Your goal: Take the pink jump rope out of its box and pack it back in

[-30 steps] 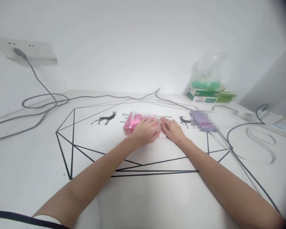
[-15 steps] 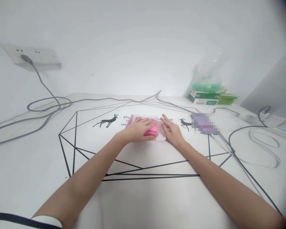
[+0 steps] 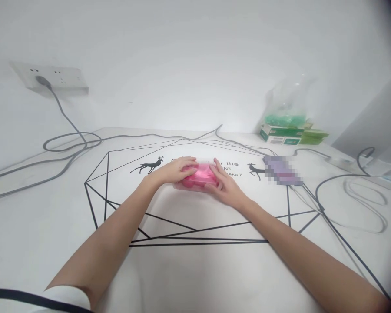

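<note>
Between my hands, at the middle of the table mat, lies a bright pink package (image 3: 200, 177) in clear plastic film; what is inside cannot be made out. My left hand (image 3: 178, 169) holds its left end, fingers resting over the top. Around the right end curls my right hand (image 3: 227, 188), fingers on the far side and thumb on the near side. The white mat (image 3: 195, 208) underneath carries black lines, deer figures and lettering partly covered by my hands and the package.
A pixelated purple object (image 3: 283, 170) lies to the right, with cables around it. Green-and-white boxes (image 3: 282, 134) stand at the back right under a clear bag with green contents (image 3: 285, 119). A grey cable (image 3: 63, 114) runs from the wall socket (image 3: 57, 78) across the table.
My right hand has moved left from beside the package onto its right end. My left hand has slid left off the package's middle to its left end. The view has shifted slightly.
</note>
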`<state>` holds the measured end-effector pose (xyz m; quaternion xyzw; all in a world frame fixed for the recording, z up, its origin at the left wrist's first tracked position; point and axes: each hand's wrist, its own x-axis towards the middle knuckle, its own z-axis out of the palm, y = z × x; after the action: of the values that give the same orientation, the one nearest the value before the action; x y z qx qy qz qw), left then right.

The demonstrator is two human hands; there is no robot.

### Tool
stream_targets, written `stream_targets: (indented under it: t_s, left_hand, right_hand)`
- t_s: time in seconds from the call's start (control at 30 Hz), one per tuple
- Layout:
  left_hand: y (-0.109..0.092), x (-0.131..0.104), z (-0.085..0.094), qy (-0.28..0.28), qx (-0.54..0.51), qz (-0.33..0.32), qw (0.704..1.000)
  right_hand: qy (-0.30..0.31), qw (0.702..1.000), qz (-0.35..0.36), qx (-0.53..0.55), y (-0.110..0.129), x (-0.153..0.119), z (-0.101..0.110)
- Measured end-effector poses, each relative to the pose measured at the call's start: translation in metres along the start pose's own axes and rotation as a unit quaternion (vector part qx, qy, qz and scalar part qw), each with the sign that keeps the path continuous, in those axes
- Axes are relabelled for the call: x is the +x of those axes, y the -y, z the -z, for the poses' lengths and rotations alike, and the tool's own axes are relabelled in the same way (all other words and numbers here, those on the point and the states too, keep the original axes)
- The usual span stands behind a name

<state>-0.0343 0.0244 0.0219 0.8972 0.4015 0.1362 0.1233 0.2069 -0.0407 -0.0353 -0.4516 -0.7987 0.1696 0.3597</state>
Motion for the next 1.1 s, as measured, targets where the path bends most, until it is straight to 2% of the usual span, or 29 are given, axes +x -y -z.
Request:
stream_targets:
  t_s: [0.1,0.23,0.43,0.6,0.67,0.77,0.87,0.97,1.03,1.1]
  left_hand:
    - [0.012,0.002,-0.009,-0.020,-0.018,0.001,1.000]
    - [0.011,0.003,-0.014,-0.020,0.007,0.031,0.999]
    - [-0.004,-0.003,0.005,0.005,0.056,0.041,0.998]
    - [-0.002,-0.013,0.026,0.081,0.064,0.038,0.994]
    - [0.001,-0.015,0.028,0.110,0.071,0.043,0.990]
    - [0.002,-0.014,0.027,0.122,0.064,0.051,0.989]
    - [-0.005,-0.012,0.021,0.110,0.056,0.055,0.991]
    - [-0.019,-0.011,0.011,0.079,0.074,0.067,0.992]
    - [-0.029,-0.011,0.001,0.041,0.097,0.071,0.992]
    - [-0.037,-0.012,-0.011,-0.022,0.131,0.070,0.989]
  right_hand:
    - [0.022,0.999,0.017,-0.034,-0.002,0.000,-0.002]
    - [0.045,0.996,0.060,-0.049,-0.006,0.003,0.004]
    - [0.053,0.991,0.088,-0.086,-0.021,0.005,0.021]
    - [0.049,0.989,0.088,-0.113,-0.034,0.007,0.033]
    - [0.048,0.986,0.084,-0.138,-0.033,0.008,0.035]
    - [0.030,0.976,0.068,-0.205,-0.024,0.007,0.031]
    - [-0.024,0.965,0.064,-0.253,-0.008,0.005,0.022]
    - [-0.051,0.958,0.093,-0.266,0.006,0.002,0.012]
    - [-0.059,0.956,0.110,-0.264,0.012,0.000,0.006]
    - [-0.075,0.954,0.117,-0.264,0.014,-0.002,0.003]
